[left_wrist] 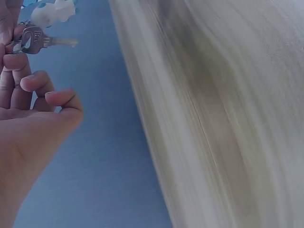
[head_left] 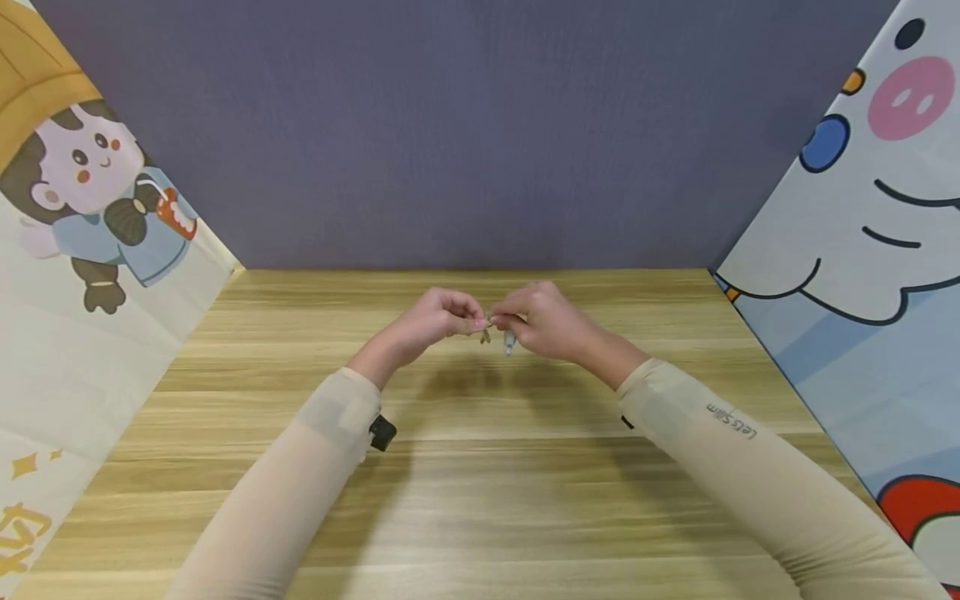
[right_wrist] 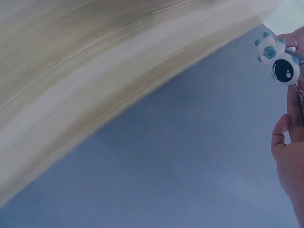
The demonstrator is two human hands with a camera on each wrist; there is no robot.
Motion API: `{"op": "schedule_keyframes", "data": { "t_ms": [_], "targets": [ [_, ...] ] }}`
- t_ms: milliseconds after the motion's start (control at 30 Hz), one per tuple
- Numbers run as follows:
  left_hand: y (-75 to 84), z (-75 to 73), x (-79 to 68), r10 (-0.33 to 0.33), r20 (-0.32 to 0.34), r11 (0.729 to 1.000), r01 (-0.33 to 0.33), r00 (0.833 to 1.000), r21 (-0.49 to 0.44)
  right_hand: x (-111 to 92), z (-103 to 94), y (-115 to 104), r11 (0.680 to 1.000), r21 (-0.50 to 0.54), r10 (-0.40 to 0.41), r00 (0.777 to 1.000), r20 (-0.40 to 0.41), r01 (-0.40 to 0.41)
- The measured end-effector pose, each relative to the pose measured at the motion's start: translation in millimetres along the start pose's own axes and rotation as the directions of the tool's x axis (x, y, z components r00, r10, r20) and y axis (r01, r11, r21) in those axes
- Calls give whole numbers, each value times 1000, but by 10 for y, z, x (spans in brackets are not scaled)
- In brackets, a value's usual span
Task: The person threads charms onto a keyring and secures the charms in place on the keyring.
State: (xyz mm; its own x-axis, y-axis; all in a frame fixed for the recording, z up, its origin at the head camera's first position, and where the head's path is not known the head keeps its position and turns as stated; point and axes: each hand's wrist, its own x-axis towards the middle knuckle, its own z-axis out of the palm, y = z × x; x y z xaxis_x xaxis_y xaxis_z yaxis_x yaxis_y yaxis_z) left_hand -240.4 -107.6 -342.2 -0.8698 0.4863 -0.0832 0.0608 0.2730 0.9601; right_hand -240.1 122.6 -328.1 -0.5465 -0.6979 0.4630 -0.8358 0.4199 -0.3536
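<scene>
Above the wooden tabletop my left hand (head_left: 431, 323) and right hand (head_left: 551, 323) meet, fingertips nearly touching. Thumb and fingers of the left pinch a small metal key ring, partly hidden by fingertips. A metal key (left_wrist: 35, 40) hangs from it, its blade pointing away from the hand in the left wrist view. The right hand pinches the keychain next to the ring. A white and blue charm with a big black eye (right_wrist: 283, 70) dangles below the right fingers on a short chain (right_wrist: 299, 91). Which link each fingertip grips is hidden.
Both hands are over the far half of the wood-grain table (head_left: 480, 500). A grey-blue panel (head_left: 480, 133) stands along its back edge. Cartoon-printed panels flank it on the left (head_left: 97, 350) and right (head_left: 825, 242).
</scene>
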Motion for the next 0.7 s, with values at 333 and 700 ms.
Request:
{"op": "schedule_keyframes", "data": {
  "t_ms": [333, 700],
  "targets": [
    [-48, 16, 1, 81, -23, 990, -83, 996, -113, -19, 43, -38, 957, 190, 229, 973, -41, -218],
    [-117, 78, -5, 122, -88, 955, -141, 989, -260, -21, 126, -64, 732, 518, 518, 856, 1, -443]
  ]
}}
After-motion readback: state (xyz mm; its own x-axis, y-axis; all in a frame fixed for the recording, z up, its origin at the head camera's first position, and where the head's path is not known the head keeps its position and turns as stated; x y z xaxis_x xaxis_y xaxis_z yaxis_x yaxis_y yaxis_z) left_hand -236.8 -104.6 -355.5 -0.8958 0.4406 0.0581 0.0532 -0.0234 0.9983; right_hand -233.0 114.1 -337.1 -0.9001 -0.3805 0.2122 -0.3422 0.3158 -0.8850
